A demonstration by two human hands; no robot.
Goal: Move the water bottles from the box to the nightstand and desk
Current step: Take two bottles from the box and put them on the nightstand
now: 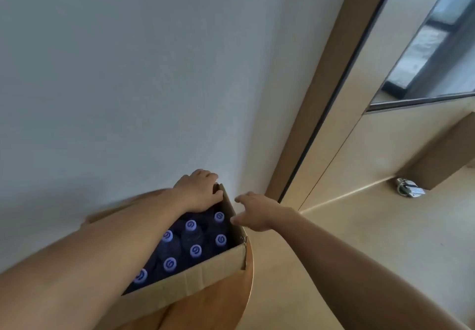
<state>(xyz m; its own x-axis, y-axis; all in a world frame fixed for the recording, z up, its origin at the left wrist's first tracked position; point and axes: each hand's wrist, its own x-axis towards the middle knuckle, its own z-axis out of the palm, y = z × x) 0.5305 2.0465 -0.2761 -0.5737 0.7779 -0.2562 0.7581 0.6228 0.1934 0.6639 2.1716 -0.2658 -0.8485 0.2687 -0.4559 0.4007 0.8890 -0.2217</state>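
Observation:
An open cardboard box (pixel 200 281) stands on a round wooden table (pixel 231 301) against a white wall. Inside it stand several dark water bottles with pale blue caps (pixel 191 225). My left hand (pixel 199 193) reaches across the box and grips its far corner, fingers curled over the rim. My right hand (pixel 253 211) hovers just right of the box's right wall with fingers spread and relaxed, holding nothing. My left forearm hides part of the box's contents.
A beige floor (pixel 359 239) spreads to the right. A wooden door frame (pixel 308 114) and a glass panel (pixel 424 54) rise behind it. A small metallic object (pixel 408 188) lies on the floor by a low wooden ledge (pixel 444 160).

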